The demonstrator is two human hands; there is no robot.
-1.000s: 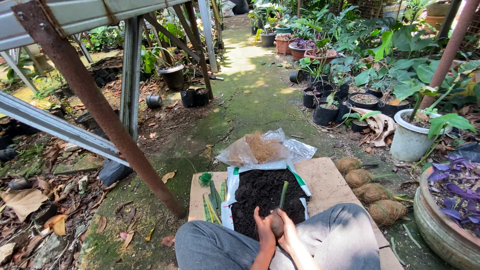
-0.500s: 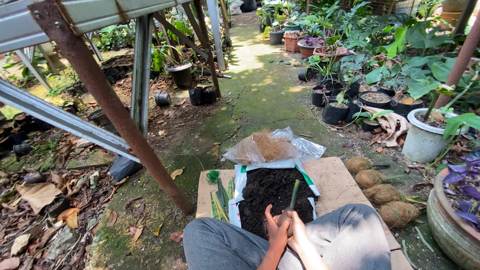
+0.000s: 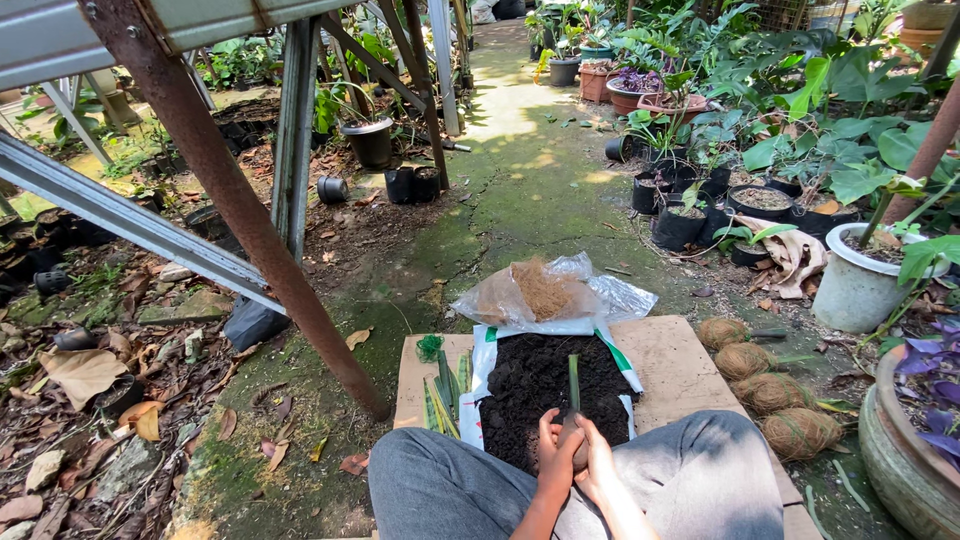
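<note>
Together, left hand (image 3: 556, 462) and right hand (image 3: 600, 468) closed around a soil ball (image 3: 577, 452), green cutting (image 3: 574, 382) upright above.

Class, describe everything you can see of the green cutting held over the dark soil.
The green cutting is a narrow, straight, strap-like leaf piece with a squarely cut top. It stands upright over the dark soil heap on a white sheet. Its base vanishes into a soil ball pressed between the left hand and right hand, so no roots show.
</note>
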